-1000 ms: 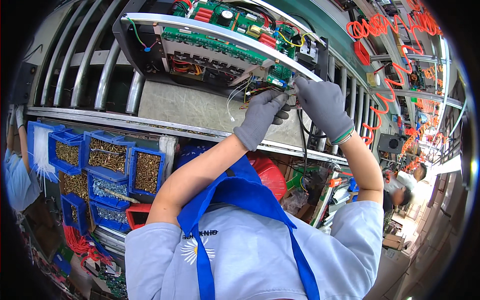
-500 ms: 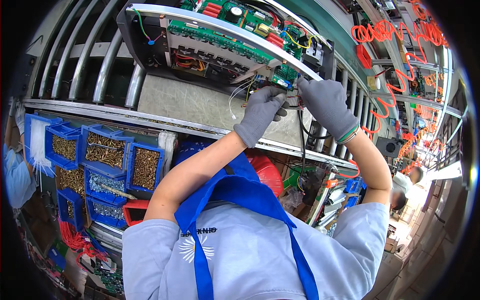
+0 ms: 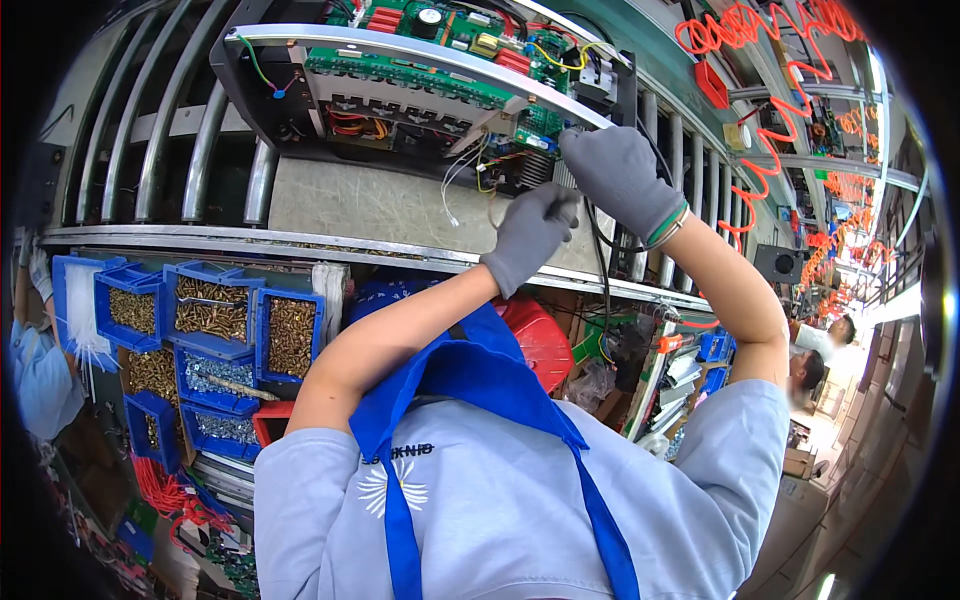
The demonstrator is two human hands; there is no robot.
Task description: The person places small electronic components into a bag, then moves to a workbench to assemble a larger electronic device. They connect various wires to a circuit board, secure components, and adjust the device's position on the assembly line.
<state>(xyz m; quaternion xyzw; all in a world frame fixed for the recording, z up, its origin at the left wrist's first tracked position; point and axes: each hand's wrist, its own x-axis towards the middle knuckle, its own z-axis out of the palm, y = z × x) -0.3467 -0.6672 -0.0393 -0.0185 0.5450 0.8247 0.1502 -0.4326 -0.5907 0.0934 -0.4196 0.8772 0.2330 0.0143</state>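
Note:
An open metal chassis (image 3: 420, 62) with green circuit boards (image 3: 420, 85) lies on the conveyor. My right hand (image 3: 622, 182), in a grey glove, is at the chassis's near right corner, fingers curled down beside a small board and a ribbed metal heat sink (image 3: 540, 168). What it grips is hidden. Just below and to the left is my left hand (image 3: 532, 238), also gloved, its fingers closed together and partly blurred at the tips; I cannot make out anything in them. Loose white wires (image 3: 452, 190) hang from the chassis to the left of it. A black cable (image 3: 604, 262) hangs under my right hand.
Metal rollers (image 3: 208, 150) lie left of the chassis, around a flat plate (image 3: 350, 205). Blue bins (image 3: 212, 305) of screws stand at the left. A red container (image 3: 530, 340) sits by my apron. Coiled orange hoses (image 3: 745, 30) hang at the right. Other people are at both sides.
My left hand has drawn back from the chassis corner, down and slightly right, with its fingertips blurred. My right hand stays at the corner. The whole view has shifted a little.

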